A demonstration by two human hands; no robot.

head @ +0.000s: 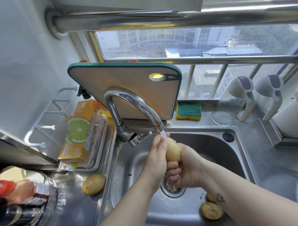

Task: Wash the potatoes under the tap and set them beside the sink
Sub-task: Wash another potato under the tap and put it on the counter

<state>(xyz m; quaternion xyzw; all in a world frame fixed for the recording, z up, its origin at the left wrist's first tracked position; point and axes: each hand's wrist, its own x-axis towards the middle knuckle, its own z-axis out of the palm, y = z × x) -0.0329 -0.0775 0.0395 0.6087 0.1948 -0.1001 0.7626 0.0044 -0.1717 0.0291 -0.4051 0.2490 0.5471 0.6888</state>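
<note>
Head view: left grip (155,158) and right grip (187,168) both clasp one potato (173,152) under the running tap (135,102), above the sink (209,143).

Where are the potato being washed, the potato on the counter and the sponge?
potato being washed (173,151), head view, its bare upper skin.
potato on the counter (93,184), head view, its middle.
sponge (188,109), head view, its green top.

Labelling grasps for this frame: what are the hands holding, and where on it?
One potato, under the tap. Right hand grips its lower end; left hand holds its left side up to the top.
</note>
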